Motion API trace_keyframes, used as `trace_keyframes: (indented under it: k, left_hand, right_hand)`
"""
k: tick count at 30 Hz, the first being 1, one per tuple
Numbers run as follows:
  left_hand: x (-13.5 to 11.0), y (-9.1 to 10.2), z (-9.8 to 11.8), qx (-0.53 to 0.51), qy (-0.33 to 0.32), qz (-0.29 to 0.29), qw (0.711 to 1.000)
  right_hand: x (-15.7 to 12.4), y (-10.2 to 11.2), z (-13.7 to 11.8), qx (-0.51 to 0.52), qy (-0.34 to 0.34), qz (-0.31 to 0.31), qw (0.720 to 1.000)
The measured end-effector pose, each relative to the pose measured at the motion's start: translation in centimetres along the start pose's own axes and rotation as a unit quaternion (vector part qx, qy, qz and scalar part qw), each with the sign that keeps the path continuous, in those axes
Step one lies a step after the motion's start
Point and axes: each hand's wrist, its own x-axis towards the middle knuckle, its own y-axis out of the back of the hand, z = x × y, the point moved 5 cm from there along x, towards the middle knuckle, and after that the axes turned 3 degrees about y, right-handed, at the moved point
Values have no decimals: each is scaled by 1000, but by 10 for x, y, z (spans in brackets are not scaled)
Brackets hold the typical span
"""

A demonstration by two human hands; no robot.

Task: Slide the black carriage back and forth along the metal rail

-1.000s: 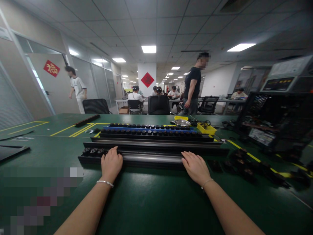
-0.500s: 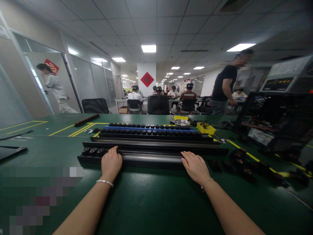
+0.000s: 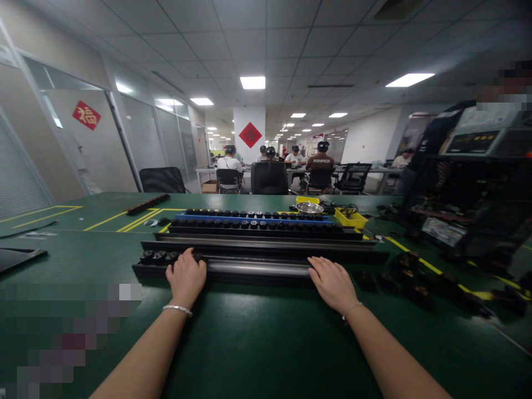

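A long black rail (image 3: 257, 270) with a shiny metal channel lies across the green table in front of me. My left hand (image 3: 185, 278) rests on its left part, fingers curled over the rail beside a few small black parts (image 3: 160, 256) seated in it. My right hand (image 3: 332, 284) lies on the rail's right part, fingers flat and slightly bent. More black rails (image 3: 266, 244) lie parallel behind, one with a blue strip (image 3: 253, 218) and rows of round black parts.
Loose black parts (image 3: 415, 277) lie on the table at right. Yellow trays (image 3: 351, 219) and a metal bowl (image 3: 310, 208) stand behind the rails. A dark open machine (image 3: 469, 205) fills the right side, a person behind it. Several seated people work at far desks.
My left hand slid slightly left along the rail. The standing person in dark clothes walked right, behind the machine; the person in white at the left left the view.
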Motion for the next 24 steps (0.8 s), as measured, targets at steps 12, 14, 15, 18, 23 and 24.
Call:
trace_keyframes:
  k: [12, 14, 15, 18, 23, 24]
  left_hand:
    - [-3, 0, 5, -28, -9, -1, 1000]
    - [-4, 0, 6, -31, -12, -3, 999]
    - [-4, 0, 7, -32, -13, -5, 999]
    - [-5, -1, 10, -36, -22, -10, 999]
    - [-7, -2, 14, -51, -30, -17, 998]
    - [-7, -2, 15, -54, -32, -18, 998]
  right_hand:
    - [1, -2, 1, -5, 0, -3, 1000]
    - [1, -2, 1, -4, 0, -4, 1000]
    - [1, -3, 1, -4, 0, -4, 1000]
    - [1, -3, 2, -3, 0, -3, 1000]
    - [1, -2, 1, -5, 0, -4, 1000]
    - [1, -2, 1, -5, 0, -4, 1000]
